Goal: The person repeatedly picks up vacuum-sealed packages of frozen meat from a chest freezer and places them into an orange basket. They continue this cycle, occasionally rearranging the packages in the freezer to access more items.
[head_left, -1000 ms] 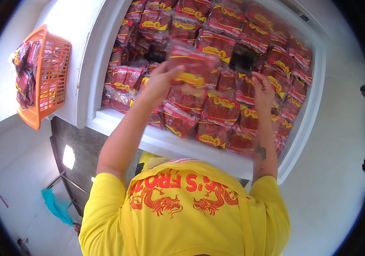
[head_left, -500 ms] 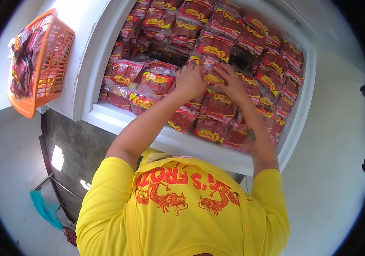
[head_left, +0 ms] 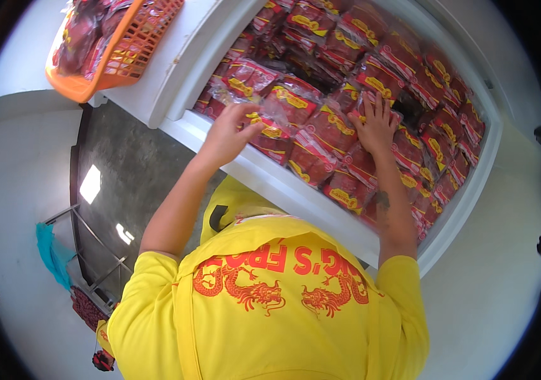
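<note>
A white chest [head_left: 276, 190], shaped like a freezer, holds rows of clear plastic packs of dark red meat-like food with red and yellow labels. My right hand [head_left: 375, 126] lies flat over a pack in the middle, its fingers spread. Just beyond its fingertips is another pack [head_left: 378, 75], and a dark gap shows to the right. At the near left edge of the chest, my left hand [head_left: 227, 134] has its thumb apart from lightly bent fingers. It is beside a front-row pack [head_left: 271, 128]; whether it touches that pack I cannot tell.
An orange plastic basket [head_left: 77, 88] filled with similar packs stands on a white surface [head_left: 150, 95] left of the chest. Below are a dark grey floor [head_left: 134, 136], a metal frame [head_left: 96, 237] and a teal cloth [head_left: 55, 256]. A white wall is at the right.
My left hand has moved from the middle packs to the chest's near left edge. My right hand has flattened and spread over the middle pack. The view has turned and shifted.
</note>
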Motion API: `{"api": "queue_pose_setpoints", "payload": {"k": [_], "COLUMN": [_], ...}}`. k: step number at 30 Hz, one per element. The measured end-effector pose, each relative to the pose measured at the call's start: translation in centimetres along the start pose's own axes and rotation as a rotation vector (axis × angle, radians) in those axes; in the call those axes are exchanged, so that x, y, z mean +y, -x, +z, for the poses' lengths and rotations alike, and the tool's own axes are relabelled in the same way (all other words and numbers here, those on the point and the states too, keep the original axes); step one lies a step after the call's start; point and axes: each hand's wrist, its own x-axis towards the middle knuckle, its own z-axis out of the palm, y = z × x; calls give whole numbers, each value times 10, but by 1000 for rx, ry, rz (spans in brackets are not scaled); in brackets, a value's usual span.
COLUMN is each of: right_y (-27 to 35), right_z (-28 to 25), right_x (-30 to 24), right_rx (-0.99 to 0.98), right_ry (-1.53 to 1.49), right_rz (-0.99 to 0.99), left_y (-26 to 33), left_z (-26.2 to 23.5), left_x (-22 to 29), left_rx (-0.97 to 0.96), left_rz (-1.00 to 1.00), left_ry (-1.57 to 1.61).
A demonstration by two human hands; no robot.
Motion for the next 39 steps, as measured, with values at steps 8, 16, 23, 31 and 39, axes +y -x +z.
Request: {"api": "queue_pose_setpoints", "payload": {"k": [8,16,23,31,39], "right_y": [-8,-1,-75,-189,-330], "right_z": [-27,-77,-168,-258,-223], "right_x": [-5,-148,-297,-452,-518], "right_rx": [317,290,575,285,-404], "right_ry": [-350,-854,-977,-870,-854], "right_rz": [25,-47,-331,-629,121], "left_y": [44,12,-58,-138,-156], "left_z": [-174,-359,-465,-510,-504], "left_x": [-5,-39,-110,-135,-144], "left_rx": [410,642,391,280,370], "left_rz": [14,141,47,8,84], "left_ry": [201,114,-144,-412,-1035]}}
